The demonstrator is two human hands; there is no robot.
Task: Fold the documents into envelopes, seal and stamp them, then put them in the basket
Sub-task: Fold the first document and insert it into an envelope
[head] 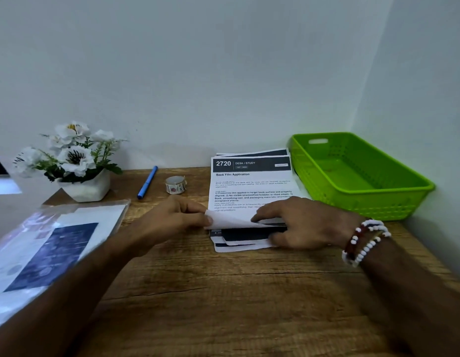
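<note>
While the stack of printed documents (252, 186) lies on the wooden table (223, 292) at about one o'clock from the centre, both hands work at its near edge. The left hand (172, 217) has its fingers (195, 210) clenched in a pinch on the near left corner of the top sheet (231, 220), which curls up off the pile. The right hand (303, 222) lies flat across the near right part of the stack, fingers spread, pressing rather than gripping; beaded bracelets (363, 240) circle its wrist. The green basket (365, 202) sits at two o'clock, just beside the stack's right edge, against the wall. At eleven o'clock stand a roll of stamps (175, 185) and a blue pen (147, 182), apart from each other. A pot of white flowers (74, 161) is at ten o'clock, and a clear plastic sleeve of envelopes (51, 248) lies at nine o'clock.
</note>
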